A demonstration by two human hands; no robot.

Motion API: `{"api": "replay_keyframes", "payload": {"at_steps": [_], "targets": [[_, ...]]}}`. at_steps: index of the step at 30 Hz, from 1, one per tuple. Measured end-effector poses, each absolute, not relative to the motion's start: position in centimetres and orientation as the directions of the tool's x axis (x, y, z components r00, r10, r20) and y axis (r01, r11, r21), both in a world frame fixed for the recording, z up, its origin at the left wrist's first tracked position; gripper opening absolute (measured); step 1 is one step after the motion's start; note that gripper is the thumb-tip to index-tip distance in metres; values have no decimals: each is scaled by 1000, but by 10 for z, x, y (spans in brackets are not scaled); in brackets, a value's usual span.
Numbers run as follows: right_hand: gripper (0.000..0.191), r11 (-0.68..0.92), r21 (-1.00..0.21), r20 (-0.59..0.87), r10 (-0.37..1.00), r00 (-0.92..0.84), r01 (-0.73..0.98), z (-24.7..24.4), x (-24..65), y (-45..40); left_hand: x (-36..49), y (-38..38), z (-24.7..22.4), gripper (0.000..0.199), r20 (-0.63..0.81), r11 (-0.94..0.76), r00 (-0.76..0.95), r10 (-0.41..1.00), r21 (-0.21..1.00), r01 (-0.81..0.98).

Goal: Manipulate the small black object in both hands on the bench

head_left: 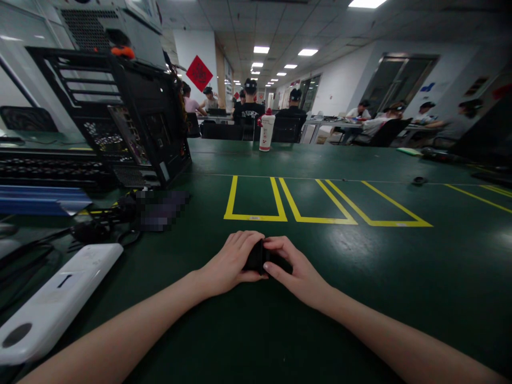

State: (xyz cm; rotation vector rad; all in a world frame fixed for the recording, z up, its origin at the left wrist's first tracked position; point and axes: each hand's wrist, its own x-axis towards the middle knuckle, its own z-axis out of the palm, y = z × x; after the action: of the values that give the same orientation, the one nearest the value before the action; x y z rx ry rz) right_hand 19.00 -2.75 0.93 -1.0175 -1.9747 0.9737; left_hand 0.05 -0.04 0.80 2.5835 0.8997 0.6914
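A small black box-like object [254,260] sits between my two hands, low over the green table [256,330] or resting on it. My left hand [234,257] wraps round its left side, with the thumb below and the fingers over the top. From the right, my right hand [294,266] pinches its edge, thumb beneath and fingertips above. The fingers hide much of the object, so its exact kind cannot be made out. Beyond the hands, yellow tape outlines [256,217] mark the tabletop.
At the left stand a black computer case [148,122], a white elongated device [60,298], a blue metal strip [44,200] and tangled black cables [92,229]. A white bottle with a red top [266,130] is at the far edge. A small black ring-shaped item [419,181] lies right. Several people sit beyond.
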Motion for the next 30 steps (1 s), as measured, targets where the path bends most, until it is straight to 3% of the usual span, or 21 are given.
{"api": "replay_keyframes", "payload": {"at_steps": [9, 21, 30], "targets": [[35, 355, -874, 194, 881, -431, 333, 10, 189, -27, 1, -2, 14, 57, 319, -746, 693, 647, 451, 489], [22, 380, -887, 241, 866, -439, 263, 8, 190, -26, 1, -4, 17, 58, 319, -750, 695, 645, 439, 495], [37, 411, -849, 246, 864, -439, 333, 7, 189, -28, 2, -4, 18, 55, 297, -743, 699, 651, 437, 506]]}}
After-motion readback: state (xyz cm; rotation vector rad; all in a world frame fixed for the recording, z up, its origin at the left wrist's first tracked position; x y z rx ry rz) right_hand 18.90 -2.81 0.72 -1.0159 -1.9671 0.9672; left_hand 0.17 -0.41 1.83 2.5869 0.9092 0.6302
